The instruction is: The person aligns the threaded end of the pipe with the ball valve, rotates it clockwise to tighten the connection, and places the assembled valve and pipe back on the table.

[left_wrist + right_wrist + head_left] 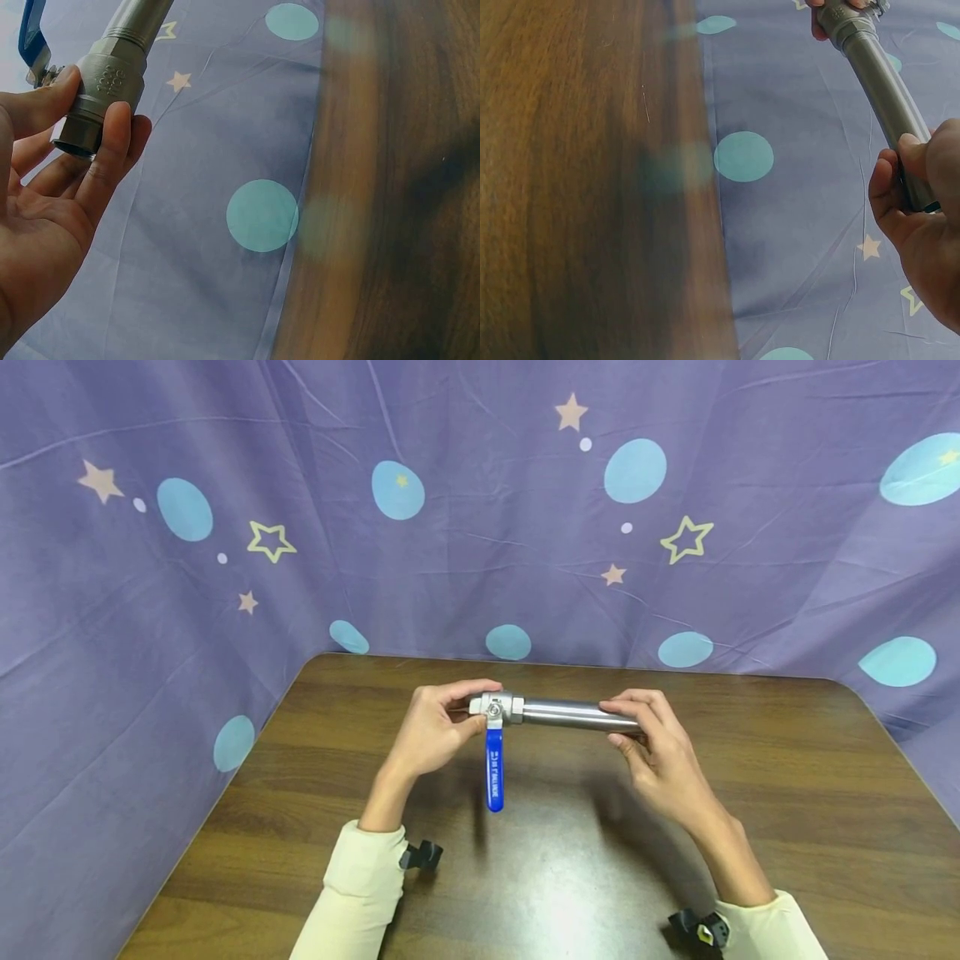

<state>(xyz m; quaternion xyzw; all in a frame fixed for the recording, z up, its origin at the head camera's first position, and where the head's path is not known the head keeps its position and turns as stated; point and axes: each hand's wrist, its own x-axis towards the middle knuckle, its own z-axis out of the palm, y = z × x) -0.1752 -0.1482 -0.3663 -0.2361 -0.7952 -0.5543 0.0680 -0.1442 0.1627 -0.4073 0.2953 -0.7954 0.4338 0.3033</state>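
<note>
Two-handed above the wooden table (255,827), grips a steel pipe (562,713) with the right hand (663,760) and, at its end, a ball valve (498,702) with the left hand (431,735); risks a drop from loosening either pinch, a twist from bumping the blue lever (495,772).

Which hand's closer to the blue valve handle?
Left. The left hand grips the ball valve body, right beside the blue valve handle; the right hand holds the far end of the steel pipe.
</note>
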